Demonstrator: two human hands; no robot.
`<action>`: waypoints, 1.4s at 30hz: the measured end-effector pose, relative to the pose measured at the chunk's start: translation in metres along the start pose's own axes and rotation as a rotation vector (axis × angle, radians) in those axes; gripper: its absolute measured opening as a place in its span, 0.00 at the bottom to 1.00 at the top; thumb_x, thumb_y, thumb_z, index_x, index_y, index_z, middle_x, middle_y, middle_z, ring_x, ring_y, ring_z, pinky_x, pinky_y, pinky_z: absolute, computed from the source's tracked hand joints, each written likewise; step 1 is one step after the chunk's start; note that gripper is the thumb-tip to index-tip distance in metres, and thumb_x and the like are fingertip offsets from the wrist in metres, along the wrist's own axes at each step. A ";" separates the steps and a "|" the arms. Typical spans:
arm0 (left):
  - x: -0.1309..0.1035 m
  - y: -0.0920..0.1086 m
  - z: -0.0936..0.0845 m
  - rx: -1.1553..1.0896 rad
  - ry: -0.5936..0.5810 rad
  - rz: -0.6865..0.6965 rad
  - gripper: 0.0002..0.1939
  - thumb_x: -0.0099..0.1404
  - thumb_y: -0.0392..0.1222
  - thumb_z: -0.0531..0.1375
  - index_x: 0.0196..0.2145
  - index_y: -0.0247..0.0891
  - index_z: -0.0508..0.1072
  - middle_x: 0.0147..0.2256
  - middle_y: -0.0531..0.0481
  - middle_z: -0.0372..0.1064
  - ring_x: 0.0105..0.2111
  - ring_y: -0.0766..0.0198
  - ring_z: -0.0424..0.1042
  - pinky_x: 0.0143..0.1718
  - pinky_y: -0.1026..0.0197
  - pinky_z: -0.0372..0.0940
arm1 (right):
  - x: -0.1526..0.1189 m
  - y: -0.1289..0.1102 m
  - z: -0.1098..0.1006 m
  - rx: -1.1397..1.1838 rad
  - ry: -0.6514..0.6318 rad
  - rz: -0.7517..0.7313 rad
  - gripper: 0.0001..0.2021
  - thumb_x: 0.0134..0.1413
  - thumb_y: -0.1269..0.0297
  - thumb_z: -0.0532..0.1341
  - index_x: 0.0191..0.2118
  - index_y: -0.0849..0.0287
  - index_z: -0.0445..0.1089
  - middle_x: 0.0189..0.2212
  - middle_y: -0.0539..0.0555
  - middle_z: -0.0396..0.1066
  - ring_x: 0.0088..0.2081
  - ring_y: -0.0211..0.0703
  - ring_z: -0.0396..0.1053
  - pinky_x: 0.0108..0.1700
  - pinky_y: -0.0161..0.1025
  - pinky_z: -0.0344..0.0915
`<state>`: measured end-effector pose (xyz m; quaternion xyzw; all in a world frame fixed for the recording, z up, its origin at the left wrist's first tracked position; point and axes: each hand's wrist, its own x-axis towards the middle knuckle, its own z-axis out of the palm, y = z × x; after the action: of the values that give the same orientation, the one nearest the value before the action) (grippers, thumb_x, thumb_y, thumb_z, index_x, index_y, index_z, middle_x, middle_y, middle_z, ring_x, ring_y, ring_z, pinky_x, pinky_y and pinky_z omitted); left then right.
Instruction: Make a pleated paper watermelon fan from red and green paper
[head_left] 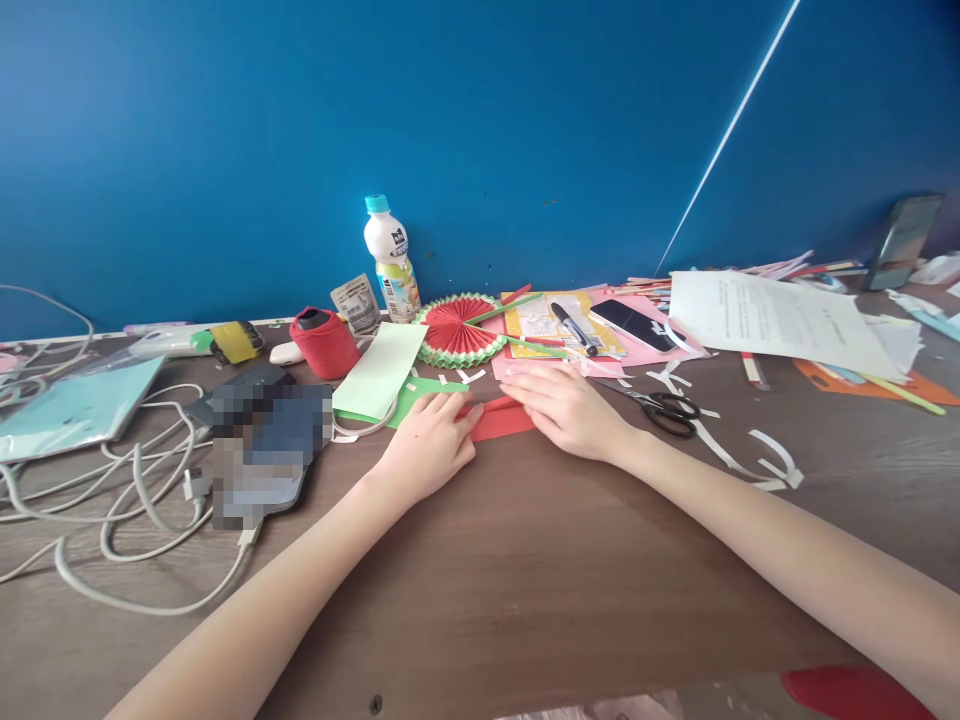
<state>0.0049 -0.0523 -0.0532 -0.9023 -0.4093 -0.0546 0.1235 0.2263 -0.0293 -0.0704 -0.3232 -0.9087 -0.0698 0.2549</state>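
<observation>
A red sheet of paper [501, 424] lies on the table with its far edge folded over. My left hand [431, 445] grips its left end, fingers bent and the index fingertip on the fold. On the right end is my right hand [574, 412], fingers long and together over the folded edge, thumb hidden. Just beyond my left hand a green sheet [420, 398] and a pale green sheet [384, 368] overlap. Behind the red paper rests a round pleated fan [461, 335], red with a green zigzag rim. Black-handled scissors [671, 413] lie right of my right hand.
White paper strips [739, 465] are scattered at right, near printed sheets [772, 320]. A marker [574, 328] lies behind my right hand. A bottle [392, 260] stands against the blue wall [480, 130]. Left are a red roll [326, 345], a blurred-out device [274, 450] and tangled cables [112, 520].
</observation>
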 end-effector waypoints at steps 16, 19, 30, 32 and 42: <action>-0.002 0.006 0.014 -0.262 -0.110 -0.142 0.23 0.67 0.40 0.42 0.57 0.30 0.57 0.59 0.43 0.52 0.60 0.58 0.49 0.60 0.53 0.49 | -0.002 -0.004 0.011 0.304 -0.256 0.124 0.20 0.61 0.65 0.45 0.57 0.54 0.58 0.58 0.50 0.56 0.60 0.41 0.52 0.62 0.50 0.47; 0.000 0.008 0.016 -0.241 -0.049 -0.191 0.22 0.67 0.39 0.42 0.55 0.32 0.62 0.57 0.45 0.56 0.58 0.61 0.55 0.58 0.56 0.52 | -0.006 -0.004 0.012 0.199 -0.039 0.241 0.16 0.60 0.64 0.48 0.47 0.57 0.69 0.48 0.54 0.69 0.52 0.45 0.64 0.57 0.48 0.57; -0.003 0.005 0.017 -0.111 0.164 -0.138 0.15 0.65 0.35 0.48 0.43 0.36 0.72 0.40 0.46 0.73 0.42 0.60 0.70 0.40 0.58 0.64 | -0.005 0.004 0.007 0.134 0.090 0.261 0.06 0.54 0.68 0.57 0.32 0.59 0.72 0.31 0.54 0.71 0.38 0.45 0.65 0.40 0.43 0.62; -0.004 0.005 0.017 -0.076 0.188 -0.135 0.15 0.65 0.34 0.48 0.45 0.36 0.71 0.36 0.46 0.73 0.38 0.60 0.70 0.37 0.59 0.64 | -0.005 0.003 0.006 0.131 0.071 0.264 0.05 0.53 0.68 0.57 0.30 0.59 0.71 0.31 0.54 0.70 0.38 0.45 0.65 0.40 0.43 0.61; -0.005 0.005 0.015 -0.111 0.303 -0.137 0.19 0.63 0.29 0.45 0.48 0.36 0.67 0.38 0.44 0.66 0.38 0.61 0.66 0.39 0.60 0.63 | -0.006 0.001 0.005 0.140 0.096 0.205 0.10 0.58 0.65 0.52 0.40 0.57 0.69 0.39 0.54 0.72 0.44 0.46 0.65 0.46 0.45 0.58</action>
<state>0.0057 -0.0550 -0.0699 -0.8592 -0.4431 -0.2207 0.1294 0.2287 -0.0304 -0.0780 -0.3922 -0.8602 0.0050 0.3259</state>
